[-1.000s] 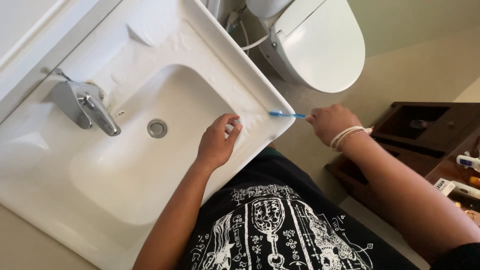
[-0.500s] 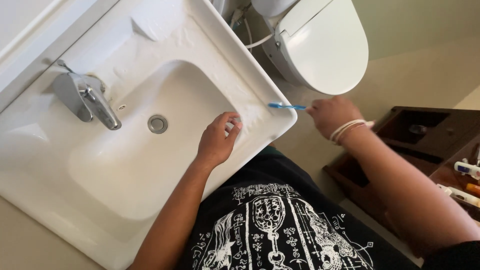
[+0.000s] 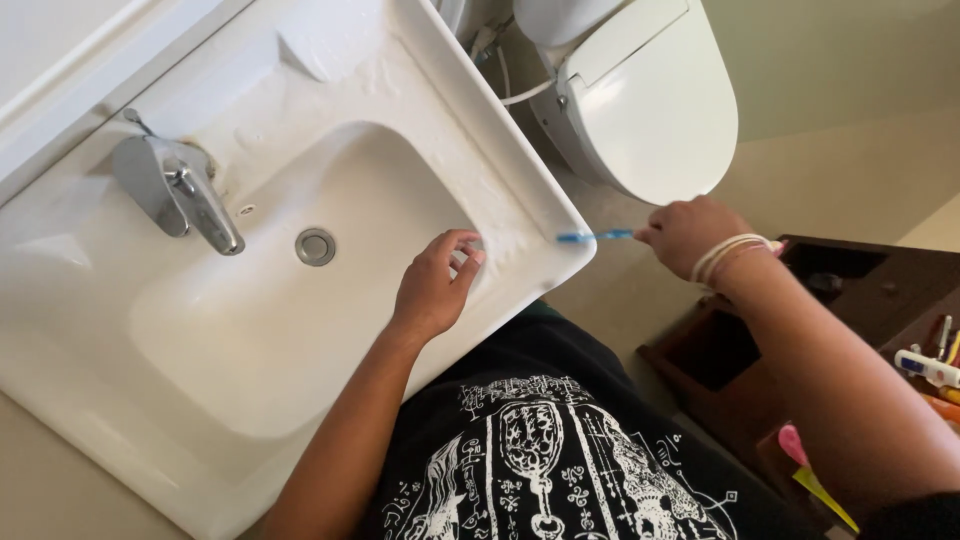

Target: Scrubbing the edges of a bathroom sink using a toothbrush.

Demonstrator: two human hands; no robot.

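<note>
we see a blue toothbrush point(image 3: 596, 236) gripped in the right hand point(image 3: 692, 235), fingers clenched round the handle end; the brush head lies at the near right corner of the white sink point(image 3: 420, 70), on or just above the rim, can't tell which. white bands circle the right wrist. the left hand point(image 3: 433, 285) rests w/ fingers curled on the basin's right wall, thumb and forefinger pinched close tog.; whether sth small sits betw. them we can't tell.

surface: the sink is a squarish white washbasin seen from above & tilted in view, rim dusted w/ whitish powder or residue esp. along the back ledge and right edge. round metal drain point(image 3: 315, 246) sits mid-basin, well apart from both hands. chrome lever faucet point(image 3: 180, 195) stands at the back left, spout pointing toward the drain.

room: small bathroom, beige floor and wall. white toilet point(image 3: 640, 95) w/ lid shut stands just beyond the sink's right corner, hoses showing betw. the two. the right hand hovers over the gap betw. sink and toilet.

around: dark wooden shelf unit point(image 3: 860, 290) to the right, under the right forearm; tubes & small bottles at its far right edge, partly cut off. pink and yellow bits low right, too small to tell. our black t-shirt w/ white print fills the bottom centre, pressed to the sink's front edge.
</note>
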